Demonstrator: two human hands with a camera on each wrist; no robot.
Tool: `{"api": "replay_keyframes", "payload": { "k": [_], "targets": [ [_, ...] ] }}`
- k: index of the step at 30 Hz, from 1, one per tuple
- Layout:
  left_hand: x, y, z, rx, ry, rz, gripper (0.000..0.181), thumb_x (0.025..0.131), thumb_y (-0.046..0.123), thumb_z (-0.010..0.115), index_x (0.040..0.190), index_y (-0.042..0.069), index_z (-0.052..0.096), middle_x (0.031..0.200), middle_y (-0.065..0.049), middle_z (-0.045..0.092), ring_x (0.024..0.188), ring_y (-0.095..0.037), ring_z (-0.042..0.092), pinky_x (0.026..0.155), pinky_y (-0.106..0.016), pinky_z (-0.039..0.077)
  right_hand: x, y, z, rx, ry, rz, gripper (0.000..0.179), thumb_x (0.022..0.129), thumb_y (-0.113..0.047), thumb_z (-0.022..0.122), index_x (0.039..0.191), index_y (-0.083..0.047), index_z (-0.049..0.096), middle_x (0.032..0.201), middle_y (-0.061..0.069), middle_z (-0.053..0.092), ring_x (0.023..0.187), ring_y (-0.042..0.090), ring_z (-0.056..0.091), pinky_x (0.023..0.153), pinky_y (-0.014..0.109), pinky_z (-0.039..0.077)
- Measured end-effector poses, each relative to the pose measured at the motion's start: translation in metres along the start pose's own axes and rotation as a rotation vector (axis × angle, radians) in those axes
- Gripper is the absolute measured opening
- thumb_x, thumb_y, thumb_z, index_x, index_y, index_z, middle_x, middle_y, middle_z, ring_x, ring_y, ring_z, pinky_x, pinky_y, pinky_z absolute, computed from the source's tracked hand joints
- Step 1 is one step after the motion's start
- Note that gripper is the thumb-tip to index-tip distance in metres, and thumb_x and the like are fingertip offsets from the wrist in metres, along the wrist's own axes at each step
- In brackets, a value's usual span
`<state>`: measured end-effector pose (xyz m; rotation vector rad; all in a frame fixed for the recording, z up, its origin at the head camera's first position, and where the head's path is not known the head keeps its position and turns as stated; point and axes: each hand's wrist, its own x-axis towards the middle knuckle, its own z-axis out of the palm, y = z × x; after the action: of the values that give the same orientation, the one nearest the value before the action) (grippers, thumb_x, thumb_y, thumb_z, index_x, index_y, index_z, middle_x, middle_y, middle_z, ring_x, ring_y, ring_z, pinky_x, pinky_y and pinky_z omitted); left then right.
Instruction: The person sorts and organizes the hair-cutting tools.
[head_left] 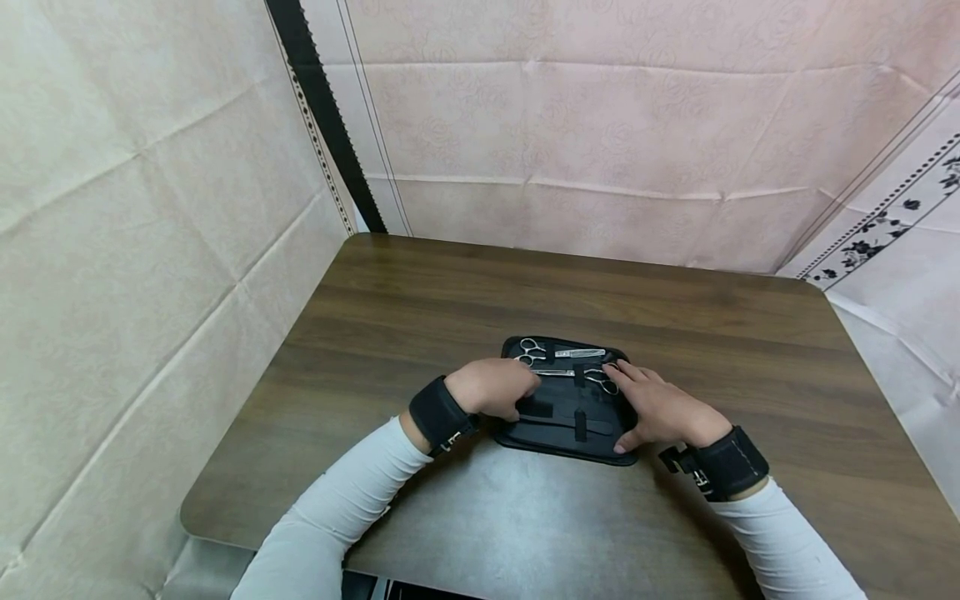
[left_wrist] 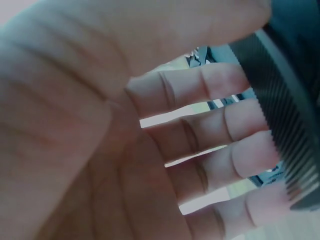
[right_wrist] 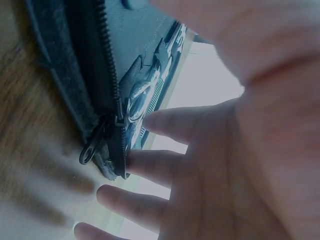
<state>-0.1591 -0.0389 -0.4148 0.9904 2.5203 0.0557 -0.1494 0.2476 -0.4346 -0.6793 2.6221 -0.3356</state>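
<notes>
A black zip case (head_left: 570, 455) lies spread flat on the table, with two silver pairs of scissors strapped in its far half. The farther scissors (head_left: 579, 353) have their rings at the left; the nearer scissors (head_left: 555, 372) have theirs at the right. My left hand (head_left: 498, 385) is over the case's left side. In the left wrist view it pinches a black comb (left_wrist: 280, 105) between thumb and fingertips; the head view hides this comb. My right hand (head_left: 663, 408) rests at the right edge, fingers spread, fingertips by the nearer scissors' rings, thumb at the near corner.
A long dark tapered piece (head_left: 566, 424) lies under a strap in the case's near half. The zip pull (right_wrist: 92, 145) hangs at a corner. Around the case is a brown wooden table (head_left: 450, 292), with cloth hangings (head_left: 600, 125) behind and at both sides.
</notes>
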Motion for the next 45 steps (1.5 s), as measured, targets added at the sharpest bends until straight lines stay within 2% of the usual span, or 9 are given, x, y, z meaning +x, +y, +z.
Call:
{"api": "replay_keyframes", "payload": {
  "k": [8, 21, 28, 45],
  "targets": [
    [0.003, 0.004, 0.004, 0.033, 0.002, 0.033, 0.026, 0.095, 0.023, 0.076, 0.120, 0.018, 0.069, 0.102, 0.006, 0.064, 0.085, -0.012, 0.055, 0.074, -0.025, 0.048, 0.001, 0.001, 0.001, 0.013, -0.004, -0.015, 0.120, 0.072, -0.042, 0.095, 0.163, -0.004, 0.026, 0.169, 0.031, 0.018, 0.149, 0.055, 0.026, 0.110, 0.073, 0.036],
    [0.005, 0.009, 0.007, 0.084, 0.029, 0.081, 0.029, 0.097, 0.026, 0.075, 0.123, 0.016, 0.069, 0.108, 0.003, 0.065, 0.086, -0.011, 0.054, 0.075, -0.025, 0.048, 0.001, 0.002, 0.001, 0.011, -0.009, -0.007, 0.120, 0.073, -0.043, 0.094, 0.164, -0.005, 0.026, 0.169, 0.030, 0.018, 0.150, 0.054, 0.026, 0.111, 0.072, 0.036],
    [0.011, 0.010, 0.011, 0.133, 0.051, 0.111, 0.036, 0.097, 0.031, 0.075, 0.128, 0.016, 0.068, 0.116, 0.001, 0.068, 0.095, -0.009, 0.060, 0.084, -0.026, 0.052, 0.002, -0.001, 0.000, 0.001, -0.014, -0.002, 0.122, 0.071, -0.046, 0.095, 0.163, -0.004, 0.027, 0.168, 0.032, 0.020, 0.149, 0.056, 0.025, 0.109, 0.072, 0.037],
    [0.013, 0.016, 0.016, 0.192, 0.087, 0.130, 0.039, 0.097, 0.029, 0.074, 0.133, 0.014, 0.067, 0.123, -0.001, 0.068, 0.110, -0.012, 0.063, 0.094, -0.026, 0.053, 0.001, 0.000, 0.000, -0.006, -0.011, 0.006, 0.120, 0.072, -0.044, 0.095, 0.163, -0.004, 0.027, 0.168, 0.031, 0.019, 0.150, 0.055, 0.025, 0.111, 0.071, 0.037]
  ]
}}
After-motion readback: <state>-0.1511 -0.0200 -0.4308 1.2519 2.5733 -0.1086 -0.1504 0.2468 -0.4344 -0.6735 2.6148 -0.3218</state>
